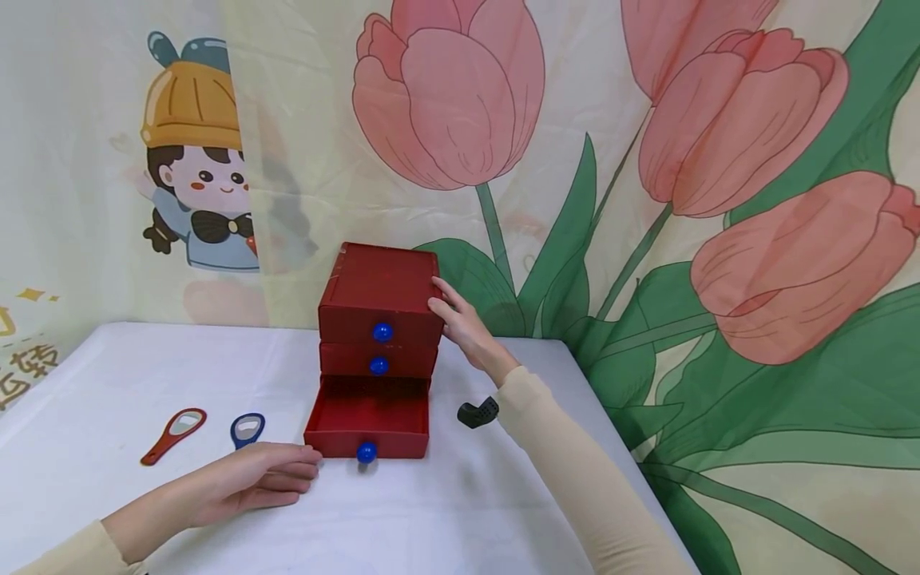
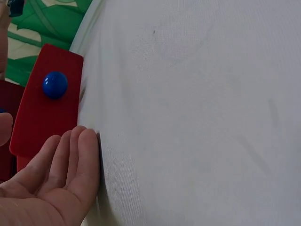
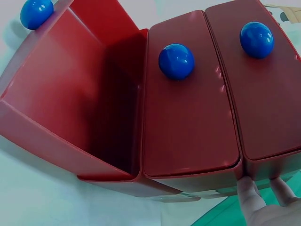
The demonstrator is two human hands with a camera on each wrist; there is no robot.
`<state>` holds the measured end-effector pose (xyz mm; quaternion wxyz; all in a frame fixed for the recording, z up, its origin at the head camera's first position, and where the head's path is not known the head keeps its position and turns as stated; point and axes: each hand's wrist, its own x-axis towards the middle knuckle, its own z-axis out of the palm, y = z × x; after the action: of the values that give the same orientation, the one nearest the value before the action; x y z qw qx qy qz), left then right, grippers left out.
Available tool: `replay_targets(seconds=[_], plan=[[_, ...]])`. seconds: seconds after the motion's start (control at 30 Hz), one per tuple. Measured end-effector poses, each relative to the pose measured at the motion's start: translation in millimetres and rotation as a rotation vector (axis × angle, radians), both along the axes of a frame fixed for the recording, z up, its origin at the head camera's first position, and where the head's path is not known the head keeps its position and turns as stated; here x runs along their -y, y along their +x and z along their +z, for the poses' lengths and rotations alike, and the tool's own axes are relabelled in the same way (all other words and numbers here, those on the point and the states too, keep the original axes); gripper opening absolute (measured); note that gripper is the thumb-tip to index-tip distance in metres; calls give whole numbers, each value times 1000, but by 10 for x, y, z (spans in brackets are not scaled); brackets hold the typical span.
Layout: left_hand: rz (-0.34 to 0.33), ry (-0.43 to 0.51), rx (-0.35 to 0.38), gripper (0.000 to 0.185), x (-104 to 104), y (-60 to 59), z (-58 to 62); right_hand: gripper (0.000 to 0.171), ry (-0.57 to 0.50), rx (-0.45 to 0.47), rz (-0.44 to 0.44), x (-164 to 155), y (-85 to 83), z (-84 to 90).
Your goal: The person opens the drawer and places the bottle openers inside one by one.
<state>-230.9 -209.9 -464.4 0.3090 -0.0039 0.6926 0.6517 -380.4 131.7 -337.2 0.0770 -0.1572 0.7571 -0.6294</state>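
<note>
A red chest of drawers with blue round knobs stands on the table. Its bottom drawer is pulled out and looks bare inside; the two drawers above are closed. My right hand rests its fingers against the chest's upper right side, and the right wrist view shows the fingertips touching that side. At the open drawer's front left corner lies my left hand, fingers straight and together, holding nothing. In the left wrist view the drawer front with its blue knob is just beyond the fingertips.
Left of the chest lie a red-handled magnifying glass and a blue one, partly behind my left hand. A small black curved object sits right of the chest, beside my right sleeve. A printed tulip curtain hangs behind the white table.
</note>
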Motion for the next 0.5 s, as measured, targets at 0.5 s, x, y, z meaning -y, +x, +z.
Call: replay_targets(seconds=[0.5], plan=[[-11, 7, -157, 57, 489, -31, 138, 62, 18, -1, -3, -8, -13, -6]])
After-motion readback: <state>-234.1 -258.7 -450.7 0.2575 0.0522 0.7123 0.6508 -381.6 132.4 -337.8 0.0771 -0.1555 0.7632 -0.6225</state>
